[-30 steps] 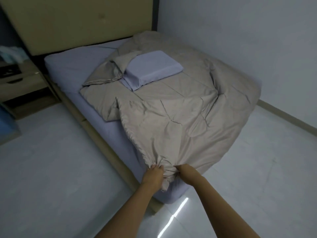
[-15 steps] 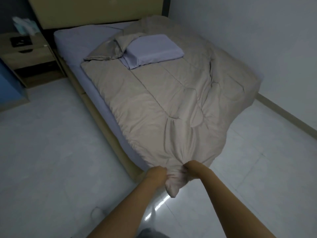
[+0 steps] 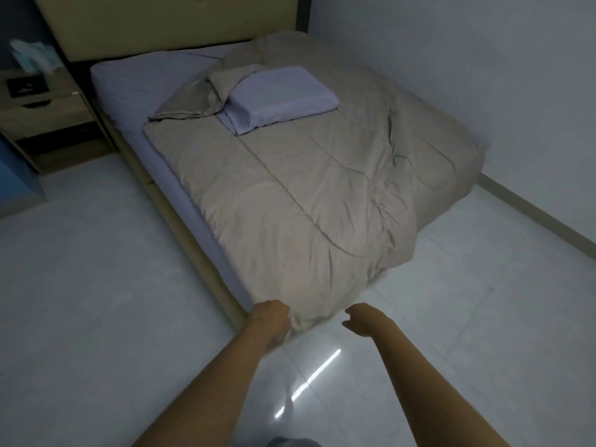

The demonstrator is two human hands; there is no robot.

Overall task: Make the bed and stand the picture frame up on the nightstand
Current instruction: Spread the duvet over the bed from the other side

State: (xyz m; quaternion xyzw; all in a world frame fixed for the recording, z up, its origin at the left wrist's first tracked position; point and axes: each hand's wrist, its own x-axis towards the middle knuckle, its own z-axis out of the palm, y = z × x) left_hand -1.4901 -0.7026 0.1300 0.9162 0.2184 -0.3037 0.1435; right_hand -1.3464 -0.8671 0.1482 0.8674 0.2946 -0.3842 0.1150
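A beige comforter (image 3: 309, 188) lies spread over the bed's lavender sheet (image 3: 145, 82), with its upper left corner folded back. A lavender pillow (image 3: 283, 95) rests on top of the comforter near the head. My left hand (image 3: 269, 321) grips the comforter's near corner, which hangs over the foot of the bed. My right hand (image 3: 361, 321) hovers just right of that corner with loosely curled fingers and holds nothing. A dark picture frame (image 3: 27, 87) lies flat on the wooden nightstand (image 3: 48, 121) at the far left.
A tan headboard (image 3: 167, 21) backs the bed. The bed's right side runs close to a white wall (image 3: 483, 59). Pale crumpled material (image 3: 32, 56) sits at the nightstand's back. A blue object (image 3: 16, 175) stands at the left edge. Glossy white floor tiles (image 3: 96, 301) surround me.
The comforter has been drawn flat toward the foot of the bed and its corner lowered. My right hand has let go of the corner and moved right; my left hand still holds it.
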